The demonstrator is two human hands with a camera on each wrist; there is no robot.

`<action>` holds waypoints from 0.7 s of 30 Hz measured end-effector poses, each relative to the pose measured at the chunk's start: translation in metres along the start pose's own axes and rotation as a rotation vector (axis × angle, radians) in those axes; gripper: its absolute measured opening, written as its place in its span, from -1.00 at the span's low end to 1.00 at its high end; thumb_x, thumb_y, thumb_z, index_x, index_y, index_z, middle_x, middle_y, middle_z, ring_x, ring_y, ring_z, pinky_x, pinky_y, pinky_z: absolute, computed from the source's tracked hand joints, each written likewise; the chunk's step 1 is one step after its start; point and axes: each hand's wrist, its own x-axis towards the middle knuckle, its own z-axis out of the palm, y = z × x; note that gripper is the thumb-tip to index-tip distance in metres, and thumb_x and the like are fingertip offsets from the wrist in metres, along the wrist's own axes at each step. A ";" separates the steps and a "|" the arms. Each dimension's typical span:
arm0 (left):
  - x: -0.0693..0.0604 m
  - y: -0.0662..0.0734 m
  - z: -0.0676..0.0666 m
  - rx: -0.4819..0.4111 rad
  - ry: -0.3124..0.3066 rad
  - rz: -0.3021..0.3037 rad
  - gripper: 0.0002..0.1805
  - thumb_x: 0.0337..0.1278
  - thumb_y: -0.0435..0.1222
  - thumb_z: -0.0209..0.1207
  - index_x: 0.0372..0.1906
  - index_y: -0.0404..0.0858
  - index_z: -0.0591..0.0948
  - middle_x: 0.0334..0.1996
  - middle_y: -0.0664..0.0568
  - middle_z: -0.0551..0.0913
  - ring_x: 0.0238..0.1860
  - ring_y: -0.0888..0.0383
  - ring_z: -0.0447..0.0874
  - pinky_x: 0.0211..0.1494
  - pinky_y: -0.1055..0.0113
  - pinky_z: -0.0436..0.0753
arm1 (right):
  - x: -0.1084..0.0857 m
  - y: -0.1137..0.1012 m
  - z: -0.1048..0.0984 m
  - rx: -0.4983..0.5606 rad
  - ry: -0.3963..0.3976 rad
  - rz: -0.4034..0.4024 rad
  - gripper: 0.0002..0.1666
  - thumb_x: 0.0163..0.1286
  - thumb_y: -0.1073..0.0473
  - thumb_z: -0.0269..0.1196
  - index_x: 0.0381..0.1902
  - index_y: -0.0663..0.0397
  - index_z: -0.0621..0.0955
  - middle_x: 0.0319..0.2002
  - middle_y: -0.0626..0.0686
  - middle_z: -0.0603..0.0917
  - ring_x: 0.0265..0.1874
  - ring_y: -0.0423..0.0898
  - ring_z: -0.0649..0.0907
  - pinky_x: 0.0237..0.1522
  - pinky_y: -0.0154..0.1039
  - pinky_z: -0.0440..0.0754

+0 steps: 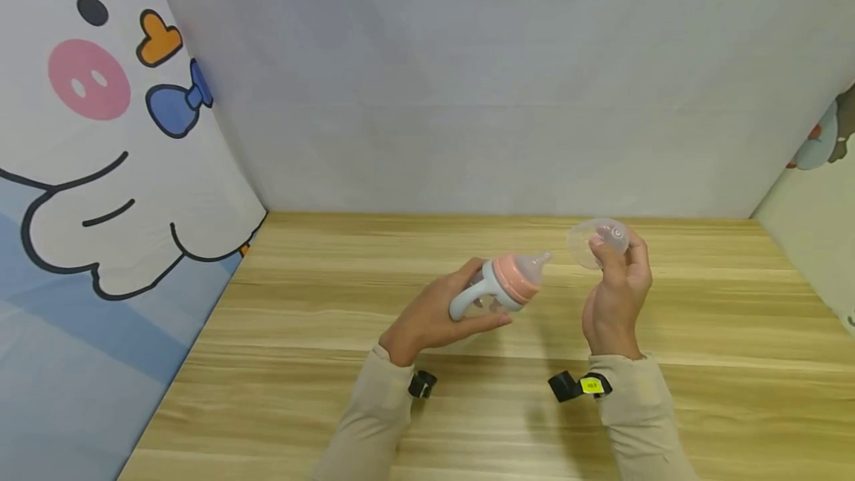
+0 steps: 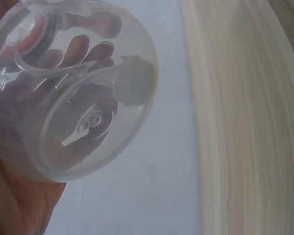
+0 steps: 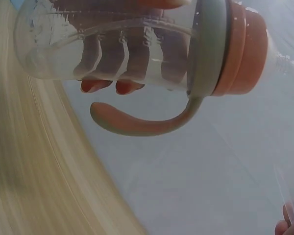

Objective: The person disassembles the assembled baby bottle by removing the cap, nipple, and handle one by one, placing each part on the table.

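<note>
A clear baby bottle with a pink collar (image 1: 516,278), a pale handle and a clear teat lies tilted in my left hand (image 1: 434,315), teat pointing up and right. The bottle's clear base (image 2: 93,120) fills much of the left wrist view, fingers showing through it. In the right wrist view, fingers curl round the transparent body beside the orange-pink collar (image 3: 245,49) and the curved handle (image 3: 142,126). My right hand (image 1: 617,303) pinches a clear dome-shaped cover (image 1: 581,243) between thumb and fingers, a short way right of the teat, apart from it.
Below both hands is a wood-grain table (image 1: 280,392). A pale wall (image 1: 467,95) stands along its back edge, with a cartoon-printed cloth (image 1: 80,228) at the left and another printed panel (image 1: 815,243) at the right.
</note>
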 end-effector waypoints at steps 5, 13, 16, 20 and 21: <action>-0.001 0.000 -0.001 -0.002 0.011 -0.006 -0.37 0.21 -0.01 0.36 0.32 -0.01 0.39 -0.16 0.14 0.66 -0.26 0.11 0.62 -0.13 0.36 0.60 | 0.002 0.000 -0.003 -0.017 0.017 0.012 -0.71 0.36 0.43 0.20 -0.02 0.05 0.57 -0.07 -0.06 0.58 0.05 -0.14 0.51 0.23 -0.27 0.34; 0.000 -0.002 -0.002 0.008 0.021 0.001 -0.36 0.20 -0.02 0.37 0.32 -0.01 0.40 -0.14 0.05 0.69 -0.28 0.22 0.58 -0.14 0.37 0.60 | 0.006 -0.001 -0.007 -0.029 0.034 0.047 -0.69 0.38 0.42 0.21 0.03 0.06 0.56 -0.02 -0.04 0.57 0.08 -0.14 0.50 0.22 -0.30 0.35; 0.000 -0.001 -0.003 0.010 0.021 0.001 -0.37 0.20 -0.01 0.36 0.32 0.00 0.40 -0.14 -0.01 0.69 -0.28 0.21 0.58 -0.15 0.37 0.59 | 0.008 -0.001 -0.008 -0.033 0.049 0.060 -0.68 0.37 0.41 0.23 0.04 0.07 0.57 -0.01 -0.04 0.58 0.09 -0.14 0.52 0.21 -0.32 0.37; -0.001 -0.001 -0.003 0.004 0.019 -0.009 -0.36 0.21 0.00 0.36 0.33 0.00 0.39 -0.14 -0.04 0.69 -0.29 0.18 0.58 -0.15 0.36 0.59 | 0.009 0.000 -0.010 -0.042 0.063 0.077 -0.68 0.37 0.38 0.25 0.05 0.06 0.57 0.00 -0.04 0.59 0.09 -0.15 0.53 0.19 -0.33 0.39; -0.001 -0.001 -0.003 0.002 0.018 -0.012 -0.36 0.21 0.00 0.36 0.33 0.00 0.39 -0.14 -0.04 0.69 -0.29 0.17 0.58 -0.15 0.36 0.59 | 0.009 0.000 -0.010 -0.041 0.065 0.079 -0.69 0.37 0.38 0.25 0.05 0.06 0.57 0.00 -0.04 0.59 0.08 -0.15 0.53 0.19 -0.33 0.40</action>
